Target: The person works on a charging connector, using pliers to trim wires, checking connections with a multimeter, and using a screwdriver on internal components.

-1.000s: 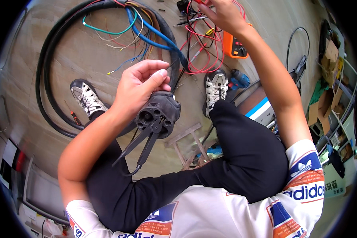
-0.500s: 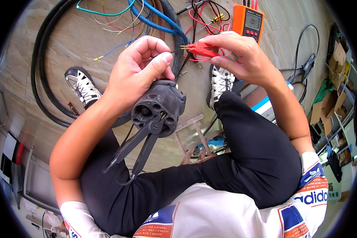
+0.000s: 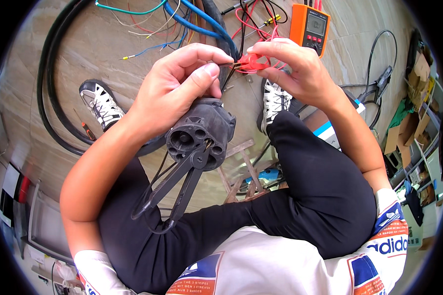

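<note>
My left hand (image 3: 174, 83) is closed in a pinch around a thin dark wire (image 3: 226, 64); its lower fingers are partly hidden. My right hand (image 3: 300, 69) squeezes a red test clip (image 3: 252, 62) with brass-coloured jaws, which are at the wire's tip; I cannot tell whether they grip it. Just below my left hand is a black round plug connector (image 3: 202, 129), its face with several round sockets toward me. A black test clip (image 3: 194, 164) bites into one socket and hangs down from it, with leads at its handle ends.
An orange handheld meter (image 3: 310, 29) lies on the floor at the far right, near tangled red and black leads and a yellow screwdriver (image 3: 272, 19). Thick black cable (image 3: 45, 83) coils at the left. Blue cables (image 3: 202, 32) fan out ahead. Between my legs stands a wooden stool (image 3: 243, 191).
The red clip and the wire tip have come together, my left fingers reaching further right. The connector with its black clip has shifted slightly right.
</note>
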`<state>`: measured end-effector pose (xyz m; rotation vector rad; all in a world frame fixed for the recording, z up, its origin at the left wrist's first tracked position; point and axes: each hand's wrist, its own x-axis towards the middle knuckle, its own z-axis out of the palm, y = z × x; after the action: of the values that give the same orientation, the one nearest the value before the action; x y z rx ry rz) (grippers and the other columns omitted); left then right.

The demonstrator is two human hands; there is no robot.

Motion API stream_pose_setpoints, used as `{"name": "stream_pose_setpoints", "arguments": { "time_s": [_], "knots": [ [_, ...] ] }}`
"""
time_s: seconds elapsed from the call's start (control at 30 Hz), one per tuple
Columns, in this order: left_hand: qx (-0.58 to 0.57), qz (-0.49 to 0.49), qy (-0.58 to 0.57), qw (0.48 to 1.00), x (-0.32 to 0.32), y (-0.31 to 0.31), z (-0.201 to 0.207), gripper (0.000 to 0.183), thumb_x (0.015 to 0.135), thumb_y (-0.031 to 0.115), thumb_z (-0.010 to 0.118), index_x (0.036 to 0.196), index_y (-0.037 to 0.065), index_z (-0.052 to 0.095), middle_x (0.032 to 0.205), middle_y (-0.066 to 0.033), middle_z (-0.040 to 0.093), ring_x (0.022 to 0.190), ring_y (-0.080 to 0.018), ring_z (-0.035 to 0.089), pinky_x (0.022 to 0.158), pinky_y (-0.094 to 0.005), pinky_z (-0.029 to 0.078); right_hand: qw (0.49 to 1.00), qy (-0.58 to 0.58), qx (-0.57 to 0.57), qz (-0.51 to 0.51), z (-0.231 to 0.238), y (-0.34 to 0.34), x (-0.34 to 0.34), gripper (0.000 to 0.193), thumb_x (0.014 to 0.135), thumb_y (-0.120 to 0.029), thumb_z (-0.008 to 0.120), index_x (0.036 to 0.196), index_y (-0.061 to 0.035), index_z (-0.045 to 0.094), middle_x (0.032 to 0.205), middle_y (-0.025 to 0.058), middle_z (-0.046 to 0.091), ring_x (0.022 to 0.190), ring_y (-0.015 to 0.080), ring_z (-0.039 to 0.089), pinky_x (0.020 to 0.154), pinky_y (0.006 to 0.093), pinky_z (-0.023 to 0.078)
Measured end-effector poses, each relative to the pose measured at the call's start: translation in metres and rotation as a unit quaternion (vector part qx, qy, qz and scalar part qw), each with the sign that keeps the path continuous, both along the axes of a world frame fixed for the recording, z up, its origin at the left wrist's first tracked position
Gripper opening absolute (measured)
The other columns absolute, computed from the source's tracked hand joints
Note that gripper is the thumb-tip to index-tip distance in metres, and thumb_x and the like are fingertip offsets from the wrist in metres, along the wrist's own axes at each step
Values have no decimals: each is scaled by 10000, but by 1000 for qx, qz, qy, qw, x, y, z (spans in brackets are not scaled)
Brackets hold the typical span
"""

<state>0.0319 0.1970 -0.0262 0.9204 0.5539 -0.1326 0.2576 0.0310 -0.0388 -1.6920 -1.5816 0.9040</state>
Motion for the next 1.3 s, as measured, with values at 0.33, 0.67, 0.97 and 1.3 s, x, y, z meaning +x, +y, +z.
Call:
{"name": "stream_pose_setpoints", "arguments": {
  "time_s": [0.33, 0.67, 0.97, 1.3],
  "knots": [
    [-7, -2, 7, 1000, -1, 0, 0, 250, 1057, 147, 558, 1263, 32, 643, 877, -7, 648, 806, -57, 601, 741, -221, 489, 1000, 10, -4, -12, -5, 0, -3, 413, 824, -94, 804, 1219, -84, 682, 1078, 91, 753, 893, 287, 709, 782, 380, 562],
    [-2, 0, 11, 1000, -3, -2, -2, 259, 1064, 172, 557, 1271, 41, 640, 855, -19, 653, 757, -36, 557, 686, -199, 442, 999, 42, -15, -9, -8, -1, -5, 426, 826, -68, 797, 1231, -75, 667, 1057, 104, 745, 902, 290, 717, 788, 380, 561],
    [-10, 8, 10, 1000, -2, -3, -3, 258, 1068, 166, 547, 1273, 39, 640, 848, -17, 647, 732, -32, 539, 671, -195, 431, 998, 39, -43, 17, -4, -1, -3, 465, 811, -10, 796, 1258, -37, 670, 1181, 120, 735, 1044, 277, 726, 874, 356, 593],
    [-2, 10, 12, 1000, -2, -4, -4, 257, 1061, 161, 555, 1265, 36, 650, 849, -17, 649, 729, -28, 538, 662, -190, 426, 999, 20, -26, 13, -5, -2, -3, 467, 799, -35, 810, 1246, -54, 676, 1127, 116, 738, 985, 293, 720, 826, 375, 583]
  ]
}}
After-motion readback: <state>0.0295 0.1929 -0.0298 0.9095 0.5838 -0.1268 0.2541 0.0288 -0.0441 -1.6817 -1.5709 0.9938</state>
